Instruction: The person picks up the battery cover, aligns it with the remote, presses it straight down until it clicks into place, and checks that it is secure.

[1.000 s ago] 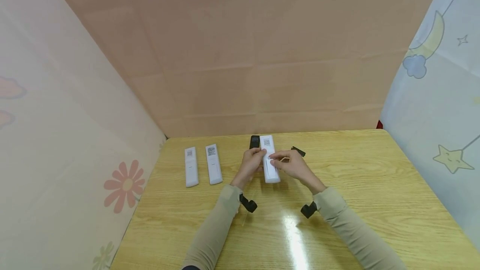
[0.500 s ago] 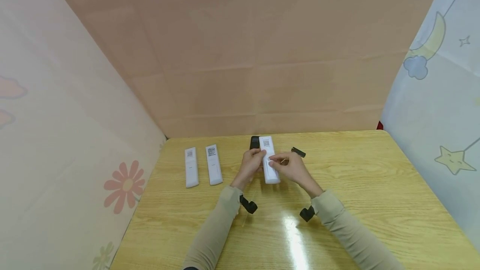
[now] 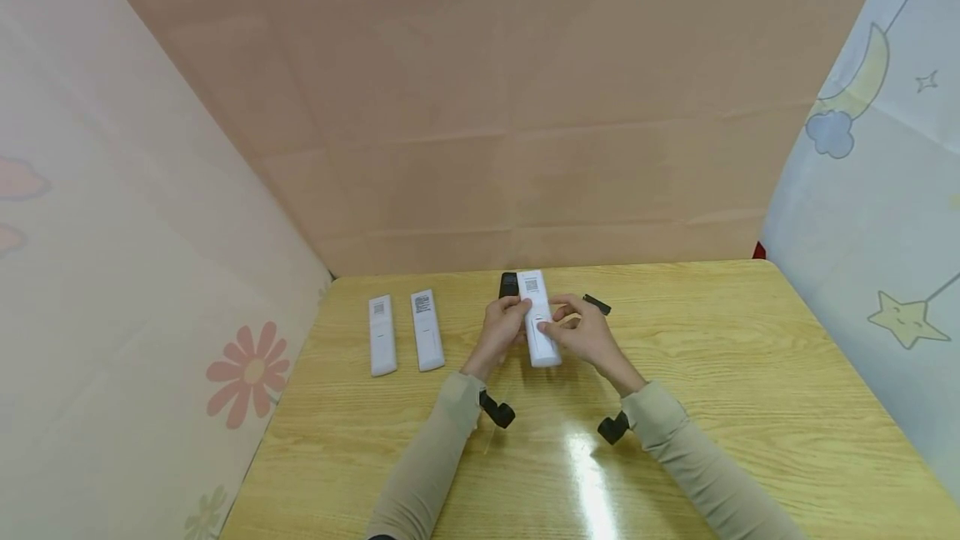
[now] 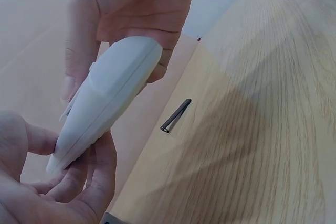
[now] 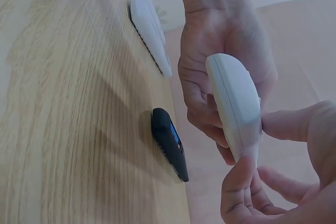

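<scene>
In the head view my left hand (image 3: 502, 327) holds a white remote control (image 3: 532, 286) with its back and printed code facing up. The left wrist view shows the thumb and curled fingers gripping one end of it. My right hand (image 3: 588, 336) has its thumb on the remote's battery cover (image 3: 542, 340) and its fingers at the right edge. A thin edge of that cover (image 4: 68, 109) stands slightly off the body in the left wrist view. Behind the left hand, a black remote (image 3: 509, 283) lies on the table.
Two more white remotes, the leftmost (image 3: 382, 336) and its neighbour (image 3: 427, 332), lie back up on the wooden table (image 3: 712, 407). A small black cover-like piece (image 3: 597, 304) lies behind the right hand. A beige wall sheet (image 3: 510, 107) stands behind.
The right index finger has moved off the battery cover to the remote's right edge, while the thumb stays on the cover. The left hand and remote hold nearly still.
</scene>
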`<move>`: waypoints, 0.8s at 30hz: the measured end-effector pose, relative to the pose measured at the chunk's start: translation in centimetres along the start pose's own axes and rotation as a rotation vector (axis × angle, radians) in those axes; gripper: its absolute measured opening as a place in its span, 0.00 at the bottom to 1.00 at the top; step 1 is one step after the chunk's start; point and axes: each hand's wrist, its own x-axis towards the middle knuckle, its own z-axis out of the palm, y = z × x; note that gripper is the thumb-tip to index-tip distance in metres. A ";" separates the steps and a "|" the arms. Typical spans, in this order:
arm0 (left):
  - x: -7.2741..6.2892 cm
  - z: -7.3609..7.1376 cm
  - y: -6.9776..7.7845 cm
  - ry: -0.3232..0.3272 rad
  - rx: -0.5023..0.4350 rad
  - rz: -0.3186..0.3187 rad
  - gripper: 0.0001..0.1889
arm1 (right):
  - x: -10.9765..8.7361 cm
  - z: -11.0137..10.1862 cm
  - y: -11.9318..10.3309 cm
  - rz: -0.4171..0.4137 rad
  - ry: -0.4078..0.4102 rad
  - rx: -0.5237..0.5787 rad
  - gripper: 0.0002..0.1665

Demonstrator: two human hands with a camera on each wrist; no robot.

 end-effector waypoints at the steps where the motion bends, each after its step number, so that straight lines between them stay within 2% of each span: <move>1: 0.0 0.0 0.0 0.000 -0.002 -0.001 0.25 | 0.0 0.0 0.0 0.008 -0.002 0.007 0.33; 8: 0.0 0.0 0.0 0.008 0.012 0.010 0.25 | -0.1 0.0 0.0 0.068 -0.001 0.044 0.33; 15: -0.2 0.1 0.3 0.016 0.020 0.026 0.26 | -0.1 0.1 0.2 0.111 -0.033 0.092 0.34; 24: -0.4 0.2 0.5 0.018 0.021 0.035 0.25 | -0.1 0.3 0.4 0.142 -0.086 0.185 0.29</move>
